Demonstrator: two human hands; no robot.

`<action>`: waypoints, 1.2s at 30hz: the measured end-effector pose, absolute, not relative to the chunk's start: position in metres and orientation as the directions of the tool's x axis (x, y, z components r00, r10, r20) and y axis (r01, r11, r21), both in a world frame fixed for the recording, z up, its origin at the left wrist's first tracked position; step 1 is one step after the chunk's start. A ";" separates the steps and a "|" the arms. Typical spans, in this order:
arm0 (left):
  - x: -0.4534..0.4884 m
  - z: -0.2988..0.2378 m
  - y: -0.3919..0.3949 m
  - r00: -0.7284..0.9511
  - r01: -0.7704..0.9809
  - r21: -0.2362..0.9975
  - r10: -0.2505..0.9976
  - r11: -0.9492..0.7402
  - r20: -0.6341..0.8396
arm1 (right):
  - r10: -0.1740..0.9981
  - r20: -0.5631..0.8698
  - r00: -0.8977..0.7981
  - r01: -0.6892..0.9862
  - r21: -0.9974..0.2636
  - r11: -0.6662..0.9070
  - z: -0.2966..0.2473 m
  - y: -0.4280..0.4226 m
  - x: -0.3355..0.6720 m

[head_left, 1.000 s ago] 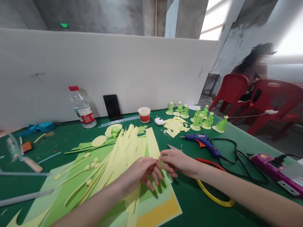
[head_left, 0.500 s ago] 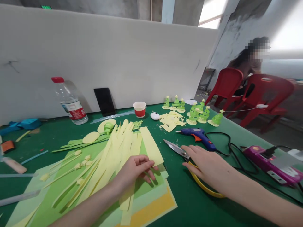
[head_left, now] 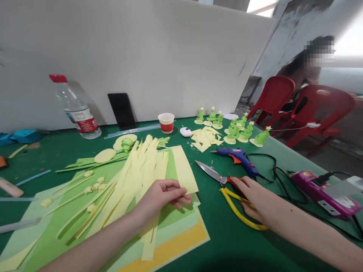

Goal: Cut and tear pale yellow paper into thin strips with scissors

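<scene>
The left hand [head_left: 163, 196] pinches a yellow paper strip [head_left: 184, 170] near the front edge of the bench [head_left: 227, 241]. The right hand [head_left: 255, 196] lies half curled on the scissors [head_left: 211, 173]. I cannot tell if it grips them.

Handles of scissors [head_left: 211, 173] partly under right hand [head_left: 255, 198]. Yellow strip [head_left: 184, 170] end under left hand [head_left: 161, 196]. Blue thing [head_left: 19, 135] at 9 o'clock cut by edge. Bottle [head_left: 76, 109] label unreadable.

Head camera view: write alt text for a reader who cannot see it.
A person's left hand pinches a pale yellow paper strip atop a pile of cut green and yellow paper, while the right hand rests on the handles of scissors lying on a green table. A blue glue gun, small green paper trees and a water bottle sit beyond.
</scene>
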State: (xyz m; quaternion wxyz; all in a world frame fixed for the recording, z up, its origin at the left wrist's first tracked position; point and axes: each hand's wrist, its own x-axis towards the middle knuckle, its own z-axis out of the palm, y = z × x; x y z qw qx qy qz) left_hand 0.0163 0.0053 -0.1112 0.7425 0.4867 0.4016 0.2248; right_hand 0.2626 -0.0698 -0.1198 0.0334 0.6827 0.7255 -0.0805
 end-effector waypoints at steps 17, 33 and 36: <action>0.015 -0.103 0.013 0.493 -0.068 0.932 0.825 0.355 -0.278 | 0.878 -0.454 -0.154 0.318 -0.864 -0.391 -0.088 -0.073 0.254; 0.019 -0.100 0.018 0.311 -0.277 0.921 0.933 0.273 -0.183 | 0.716 -0.313 -0.624 -0.217 -0.811 -0.544 -0.089 -0.088 0.206; 0.020 -0.102 0.018 0.312 -0.294 0.916 0.933 0.274 -0.179 | 0.722 -0.275 -0.635 -0.243 -0.816 -0.524 -0.091 -0.093 0.206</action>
